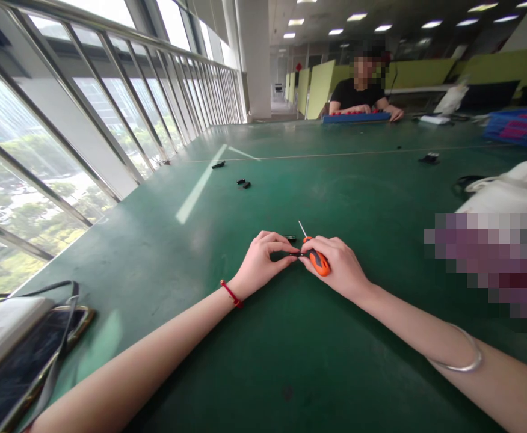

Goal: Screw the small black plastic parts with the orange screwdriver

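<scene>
My left hand (260, 264) is closed in a pinch on a small dark part (296, 254) in the middle of the table. In my right hand (342, 269) lies a screwdriver (321, 264) with an orange and black handle, its thin metal shaft pointing up and away to the left. The right fingertips also meet the small part, so both hands touch it. Most of that part is hidden by fingers, and its kind is too small to tell. Just beyond the left fingertips, a black rectangular piece (290, 239) lies on the green table (263, 361).
Several small black pieces (244, 184) lie farther off. At the left edge are a phone (15, 367), a white block (11, 328) and a cord. A white plastic bag (511, 186) sits right. Across the table, a person sits at a blue tray (356, 118). A metal railing (128, 42) borders the left.
</scene>
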The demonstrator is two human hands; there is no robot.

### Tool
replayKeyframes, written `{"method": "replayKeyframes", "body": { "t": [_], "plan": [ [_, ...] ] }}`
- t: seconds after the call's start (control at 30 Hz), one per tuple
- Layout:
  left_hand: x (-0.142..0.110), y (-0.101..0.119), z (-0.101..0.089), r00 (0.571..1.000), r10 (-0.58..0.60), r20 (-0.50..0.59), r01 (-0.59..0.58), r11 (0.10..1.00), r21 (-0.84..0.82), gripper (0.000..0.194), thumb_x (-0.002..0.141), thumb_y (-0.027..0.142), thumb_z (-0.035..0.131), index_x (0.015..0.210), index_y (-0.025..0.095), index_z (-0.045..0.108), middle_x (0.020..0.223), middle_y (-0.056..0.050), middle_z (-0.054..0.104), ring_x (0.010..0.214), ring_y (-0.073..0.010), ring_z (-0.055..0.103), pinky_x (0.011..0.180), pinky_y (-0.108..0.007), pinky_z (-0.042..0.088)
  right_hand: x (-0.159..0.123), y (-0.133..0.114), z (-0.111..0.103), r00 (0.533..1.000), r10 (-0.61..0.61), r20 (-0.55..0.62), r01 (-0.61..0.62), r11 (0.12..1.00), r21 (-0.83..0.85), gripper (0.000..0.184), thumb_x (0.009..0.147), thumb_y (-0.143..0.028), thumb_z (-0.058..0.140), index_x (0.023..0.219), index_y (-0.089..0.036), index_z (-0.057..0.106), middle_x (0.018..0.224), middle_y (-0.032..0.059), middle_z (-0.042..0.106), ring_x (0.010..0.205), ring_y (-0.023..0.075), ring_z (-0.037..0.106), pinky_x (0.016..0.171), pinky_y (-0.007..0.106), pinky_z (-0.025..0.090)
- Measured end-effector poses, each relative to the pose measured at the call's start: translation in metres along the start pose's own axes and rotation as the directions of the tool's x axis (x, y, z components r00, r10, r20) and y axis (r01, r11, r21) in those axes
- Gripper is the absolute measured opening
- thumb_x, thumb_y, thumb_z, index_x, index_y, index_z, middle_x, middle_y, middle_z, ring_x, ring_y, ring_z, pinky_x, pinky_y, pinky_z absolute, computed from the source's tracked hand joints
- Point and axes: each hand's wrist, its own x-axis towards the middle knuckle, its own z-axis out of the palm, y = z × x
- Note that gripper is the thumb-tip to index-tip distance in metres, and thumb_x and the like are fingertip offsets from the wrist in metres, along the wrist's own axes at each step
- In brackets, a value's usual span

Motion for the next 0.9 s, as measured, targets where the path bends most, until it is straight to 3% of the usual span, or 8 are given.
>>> {"method": "replayKeyframes", "body": {
  "t": [0.27,0.73,0.9],
  "plan": [
    [-0.0009,0.0017,-0.0008,1.000,-0.020,0.011,0.020,1.000,-0.008,0.012,0.078,0.028,0.068,0.087,0.023,0.074,0.089,-0.003,0.068,0.092,-0.0196,0.055,0.086,-0.034,0.045,0.0002,0.0011,0.0014,1.000,0.024,0.018,-0.025,0.997,0.077,0.005,0.084,-0.026,0.056,0.087,-0.022,0.058,0.084,0.0011,0.065,0.070,0.0150,0.055,0.072,0.029,0.041],
    [-0.0034,0.0081,0.0008,1.000,-0.019,-0.008,0.020,0.988,0.154,0.007,0.074,0.024,0.066,0.079,0.023,0.069,0.089,-0.002,0.068,0.091,-0.0214,0.056,0.083,-0.037,0.044,-0.0009,0.0029,0.0018,0.995,0.066,0.076,-0.072,0.994,0.083,0.008,0.084,-0.027,0.058,0.089,-0.022,0.060,0.087,0.0018,0.065,0.071,0.0166,0.055,0.070,0.030,0.044],
    [-0.0022,0.0056,-0.0001,1.000,-0.028,0.012,0.027,0.996,0.085,0.006,0.075,0.024,0.065,0.079,0.022,0.069,0.088,-0.002,0.068,0.089,-0.0201,0.057,0.082,-0.035,0.046,0.0000,0.0024,0.0018,0.993,0.082,0.086,-0.093,0.986,0.136,0.008,0.084,-0.027,0.057,0.089,-0.022,0.061,0.087,0.0026,0.065,0.075,0.0178,0.058,0.073,0.032,0.044]
  ]
}}
